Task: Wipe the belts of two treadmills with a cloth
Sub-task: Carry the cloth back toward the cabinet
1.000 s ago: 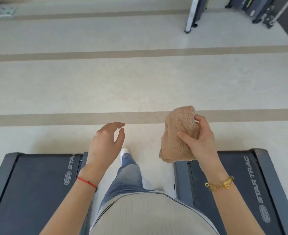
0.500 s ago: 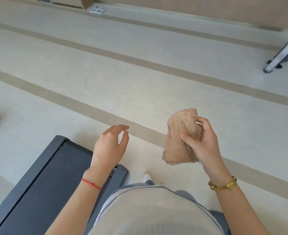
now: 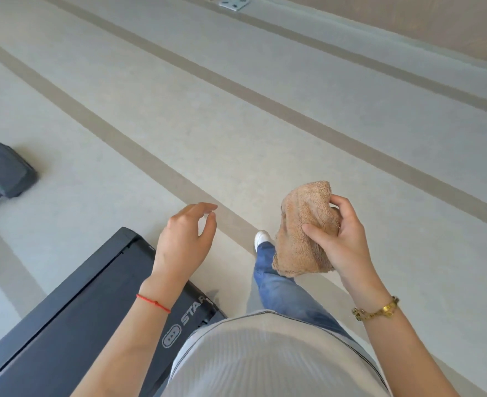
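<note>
My right hand (image 3: 342, 239) grips a bunched tan terry cloth (image 3: 302, 233) in the air at chest height, over the bare floor. My left hand (image 3: 185, 239) hovers empty with loosely curled fingers above the rear end of a dark grey treadmill (image 3: 73, 319) at the lower left. Its black belt (image 3: 50, 353) runs off the bottom left corner. The end of another treadmill (image 3: 4, 173) shows at the left edge. No hand touches either machine.
Pale floor with tan stripes (image 3: 156, 167) fills the rest of the view. A white floor socket plate (image 3: 233, 2) lies at the top by the wall base. My leg in blue jeans and a white shoe (image 3: 260, 239) is stepping forward.
The view has swung left: the right-hand treadmill has left the frame and another treadmill end has appeared at the left edge. Both hands keep their pose, the cloth still in the right.
</note>
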Demonstrator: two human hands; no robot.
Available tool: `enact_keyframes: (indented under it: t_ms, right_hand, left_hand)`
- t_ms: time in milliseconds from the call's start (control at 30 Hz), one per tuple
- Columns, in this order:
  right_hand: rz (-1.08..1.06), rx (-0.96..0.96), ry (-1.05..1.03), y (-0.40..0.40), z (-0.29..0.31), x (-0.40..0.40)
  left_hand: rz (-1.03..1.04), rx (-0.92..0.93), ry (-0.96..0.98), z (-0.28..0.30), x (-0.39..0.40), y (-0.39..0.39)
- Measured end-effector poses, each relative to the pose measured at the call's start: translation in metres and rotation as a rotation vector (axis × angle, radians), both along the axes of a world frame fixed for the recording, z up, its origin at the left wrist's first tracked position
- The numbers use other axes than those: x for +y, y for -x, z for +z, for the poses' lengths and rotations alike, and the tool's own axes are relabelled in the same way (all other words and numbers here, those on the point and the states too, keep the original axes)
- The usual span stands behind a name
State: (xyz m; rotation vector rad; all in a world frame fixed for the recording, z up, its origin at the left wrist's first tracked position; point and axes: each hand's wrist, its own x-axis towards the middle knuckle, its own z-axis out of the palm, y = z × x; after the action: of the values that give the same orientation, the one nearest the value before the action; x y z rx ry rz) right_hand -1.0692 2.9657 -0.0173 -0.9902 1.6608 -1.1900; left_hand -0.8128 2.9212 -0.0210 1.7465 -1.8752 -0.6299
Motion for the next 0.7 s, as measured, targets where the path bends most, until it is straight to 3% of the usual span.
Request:
enact_keyframes:
  t_ms: [400,700]
  right_hand:
    - [0.239,-0.031,0.052,-0.009,0.011,-0.309]
    - [0.375,-0.025,0.046,-0.048,0.005,-0.494]
  left_hand:
    - [0.280,0.035,0.024,0.014,-0.240,-0.017]
    - [0.405,0.039,0.018,0.006,-0.387,-0.049]
